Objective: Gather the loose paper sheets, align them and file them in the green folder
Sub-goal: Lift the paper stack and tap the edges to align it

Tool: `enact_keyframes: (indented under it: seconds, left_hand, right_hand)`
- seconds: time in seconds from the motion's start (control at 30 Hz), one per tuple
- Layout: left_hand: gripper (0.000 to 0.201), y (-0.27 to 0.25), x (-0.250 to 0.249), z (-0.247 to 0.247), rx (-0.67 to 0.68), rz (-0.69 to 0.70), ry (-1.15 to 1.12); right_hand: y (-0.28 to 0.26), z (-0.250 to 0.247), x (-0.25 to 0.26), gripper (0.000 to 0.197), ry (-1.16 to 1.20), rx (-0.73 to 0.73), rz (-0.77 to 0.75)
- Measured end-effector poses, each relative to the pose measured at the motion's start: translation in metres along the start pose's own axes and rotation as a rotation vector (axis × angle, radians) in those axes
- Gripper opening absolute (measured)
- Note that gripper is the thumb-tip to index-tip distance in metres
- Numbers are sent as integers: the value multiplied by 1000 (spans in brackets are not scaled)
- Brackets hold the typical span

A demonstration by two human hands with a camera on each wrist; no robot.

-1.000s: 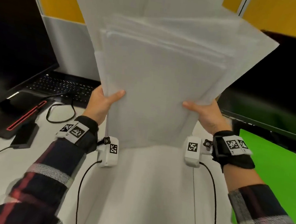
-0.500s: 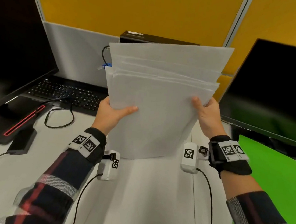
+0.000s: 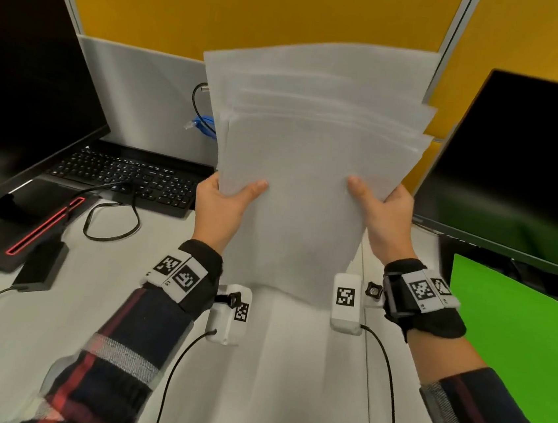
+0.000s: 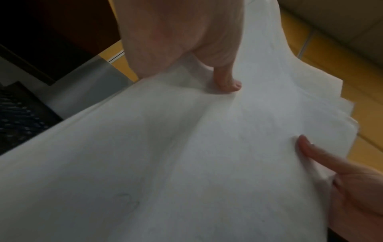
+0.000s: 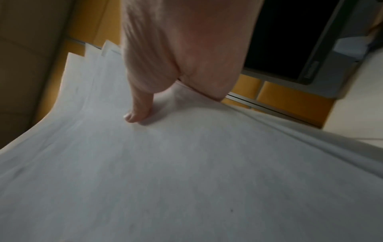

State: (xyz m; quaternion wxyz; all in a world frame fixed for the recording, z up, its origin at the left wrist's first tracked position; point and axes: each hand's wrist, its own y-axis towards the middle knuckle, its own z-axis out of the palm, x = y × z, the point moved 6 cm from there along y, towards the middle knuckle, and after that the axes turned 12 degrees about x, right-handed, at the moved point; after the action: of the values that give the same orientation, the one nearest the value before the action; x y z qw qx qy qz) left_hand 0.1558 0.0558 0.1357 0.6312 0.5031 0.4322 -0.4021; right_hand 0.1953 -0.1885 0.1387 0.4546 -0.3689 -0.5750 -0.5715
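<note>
A stack of white paper sheets (image 3: pixel 305 179) stands upright over the desk, its lower edge near the desktop. The top edges are staggered, not flush. My left hand (image 3: pixel 225 202) grips the stack's left side, thumb on the front sheet, fingers hidden behind. My right hand (image 3: pixel 379 211) grips the right side the same way. The left wrist view shows the paper sheets (image 4: pixel 186 163) under my left hand (image 4: pixel 207 65). In the right wrist view my right hand (image 5: pixel 165 73) presses its thumb on the sheets (image 5: pixel 186 172). The green folder (image 3: pixel 505 342) lies flat at the right.
A black monitor (image 3: pixel 25 88) and keyboard (image 3: pixel 126 174) sit at the left, with a black cable (image 3: pixel 111 224) and a small black box (image 3: pixel 41 265). Another dark monitor (image 3: pixel 519 167) stands at the right, above the folder. A grey desk panel (image 3: pixel 138 93) stands behind.
The stack has come down from close in front of the camera to a lower position over the desk. Both hands kept their grip on its sides.
</note>
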Motion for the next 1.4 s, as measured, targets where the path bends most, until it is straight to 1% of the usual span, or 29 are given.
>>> enact_keyframes:
  seconds: [0.07,0.13,0.2,0.23,0.27,0.33,0.37,0.4,0.47,0.53,0.57,0.6,0.67,0.8,0.83,0.87,0.93,1.0,1.07,1.1,1.13,1.2,1.27,1.33,1.37,1.4]
  left_hand:
    - [25,3,-7,-1,6,24,-11]
    - [23,4,-3,-5,14,16,-32]
    - [22,1,12,-10,32,-40,-26]
    - [25,-2,22,-12,37,-77,-18]
    - [30,-6,31,-13,37,-112,-14]
    - [31,-12,45,-16,38,-152,-5]
    - [31,-15,48,-16,37,-154,-1]
    - [30,-17,49,-16,32,-149,-4]
    - [29,-18,48,-15,19,-128,-31]
    - [23,-18,44,-14,8,-106,-61]
    - [19,-18,43,-14,5,-93,-81]
    - [16,-18,41,-14,6,-78,-97]
    - [17,-21,43,-14,20,-76,-121]
    - [32,-25,49,-10,54,-112,-124]
    - [33,-23,45,-9,50,-103,-118]
    - [33,-20,39,-7,46,-86,-115]
    - [31,-13,23,-1,55,-42,-115]
    - [29,-6,6,4,80,-7,-91]
    - [28,1,-12,6,89,41,-73]
    - [28,3,-22,7,82,84,-73]
    - [29,6,-34,8,74,136,-71]
    - [29,13,-58,9,68,244,-57]
    - [21,19,-77,10,57,327,-11]
    - [8,24,-84,10,60,356,27]
    - [5,25,-84,10,65,353,32]
    - [8,26,-83,9,67,343,34]
  right_hand:
    - [4,-8,13,38,-7,5,-61]
    - [4,-11,10,48,-22,68,-46]
    - [0,-10,-9,71,-48,151,71]
    - [-4,-9,-23,81,-63,182,143]
    - [-8,-9,-35,86,-66,200,193]
    - [-14,-7,-51,89,-41,185,232]
    - [-15,-6,-55,87,-24,161,237]
    - [-17,-4,-57,80,-10,138,234]
    - [-17,-2,-56,61,6,85,216]
    - [-16,-1,-46,46,38,42,181]
    - [-15,0,-40,42,64,36,156]
    - [-14,1,-34,44,88,41,132]
    - [-14,2,-32,55,115,43,117]
    - [-19,0,-41,95,63,36,148]
    - [-18,0,-39,98,58,40,145]
    - [-15,1,-35,96,56,48,133]
    - [-9,3,-24,86,53,55,110]
    - [-5,5,-13,71,40,53,75]
    - [-3,6,-5,51,26,45,40]
    - [-3,6,-3,41,19,36,32]
    - [-2,5,-1,37,12,29,26]
    - [0,3,3,37,1,27,13]
    - [1,2,9,37,-6,20,-4]
    - [1,2,17,37,-12,19,-28]
    - [2,3,21,36,-15,20,-43]
    - [2,3,27,35,-19,23,-62]
